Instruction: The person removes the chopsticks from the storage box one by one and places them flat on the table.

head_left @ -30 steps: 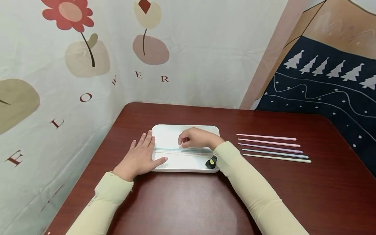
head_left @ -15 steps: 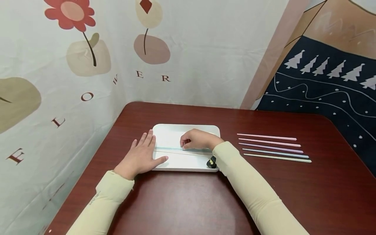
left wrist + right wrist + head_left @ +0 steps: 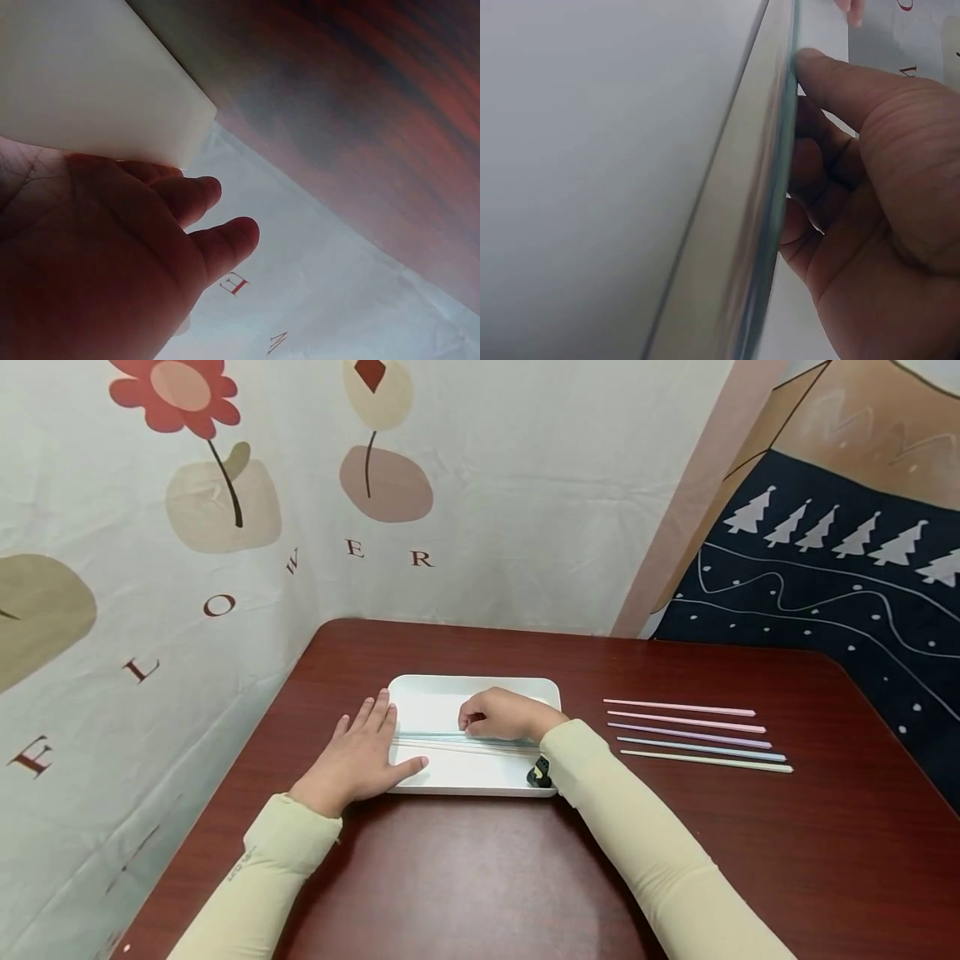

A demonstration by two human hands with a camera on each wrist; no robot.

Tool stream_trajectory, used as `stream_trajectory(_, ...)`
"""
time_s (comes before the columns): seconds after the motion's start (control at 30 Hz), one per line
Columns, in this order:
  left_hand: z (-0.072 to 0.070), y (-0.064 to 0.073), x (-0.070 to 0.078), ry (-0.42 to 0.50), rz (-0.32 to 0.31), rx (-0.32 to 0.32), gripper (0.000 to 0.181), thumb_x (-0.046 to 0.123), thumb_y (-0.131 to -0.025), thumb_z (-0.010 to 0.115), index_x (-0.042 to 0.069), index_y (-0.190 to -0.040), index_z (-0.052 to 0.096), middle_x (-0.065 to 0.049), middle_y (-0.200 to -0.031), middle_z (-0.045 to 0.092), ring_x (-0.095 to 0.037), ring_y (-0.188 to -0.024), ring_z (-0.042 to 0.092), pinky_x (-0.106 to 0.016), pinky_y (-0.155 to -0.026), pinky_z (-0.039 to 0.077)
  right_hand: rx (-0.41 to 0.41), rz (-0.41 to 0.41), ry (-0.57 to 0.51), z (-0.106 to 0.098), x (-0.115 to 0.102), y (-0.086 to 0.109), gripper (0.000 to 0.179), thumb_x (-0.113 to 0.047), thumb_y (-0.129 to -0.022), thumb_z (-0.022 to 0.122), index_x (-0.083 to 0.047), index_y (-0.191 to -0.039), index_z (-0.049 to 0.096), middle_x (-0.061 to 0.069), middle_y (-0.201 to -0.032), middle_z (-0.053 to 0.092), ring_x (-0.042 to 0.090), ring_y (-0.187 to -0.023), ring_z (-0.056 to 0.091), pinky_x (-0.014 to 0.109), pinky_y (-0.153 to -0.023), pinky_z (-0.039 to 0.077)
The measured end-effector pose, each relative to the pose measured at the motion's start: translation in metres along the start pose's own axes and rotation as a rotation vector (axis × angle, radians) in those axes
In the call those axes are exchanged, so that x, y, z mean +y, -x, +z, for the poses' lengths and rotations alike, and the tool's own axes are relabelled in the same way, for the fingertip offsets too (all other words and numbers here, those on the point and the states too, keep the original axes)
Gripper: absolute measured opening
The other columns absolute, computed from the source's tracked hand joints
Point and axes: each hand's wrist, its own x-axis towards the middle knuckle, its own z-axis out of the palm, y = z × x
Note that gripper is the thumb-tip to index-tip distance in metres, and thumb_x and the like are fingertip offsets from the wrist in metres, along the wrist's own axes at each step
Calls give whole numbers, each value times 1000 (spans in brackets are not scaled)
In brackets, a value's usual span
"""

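Observation:
A white tray (image 3: 442,702) lies on the table with thin pale strips (image 3: 435,747) running lengthwise across its middle. My left hand (image 3: 356,764) rests against the tray's left end, fingers straight and thumb over the near part. In the left wrist view, its palm lies along the tray's pale wall (image 3: 97,90). My right hand (image 3: 506,714) is over the tray with curled fingers, pinching a thin light-blue strip (image 3: 427,735). In the right wrist view, the thumb and fingers (image 3: 832,79) meet this strip's edge; the wrist partly hides the strips' right ends in the head view.
Several thin strips, pink, purple, blue and green (image 3: 705,761), lie side by side on the brown table (image 3: 465,868) right of the tray. A small black object (image 3: 538,772) shows beside the right cuff. A printed white curtain (image 3: 525,527) hangs behind and left.
The light-blue strip has shifted slightly away from the paler strips, toward the tray's far side, in my right hand's fingers. My left hand has stayed in place.

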Motion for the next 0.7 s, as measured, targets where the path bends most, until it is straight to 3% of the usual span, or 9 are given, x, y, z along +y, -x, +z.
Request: stream_trajectory(0.7, -2, 1, 2, 7, -4, -8, 103, 69, -92, 47, -9, -153, 20, -22, -164, 0, -44, -149, 9, -66, -113, 14, 31, 24, 18, 4, -3, -2, 12, -10, -95, 65, -21, -88, 67, -8, -72, 53, 6, -70, 49, 23, -70, 43)
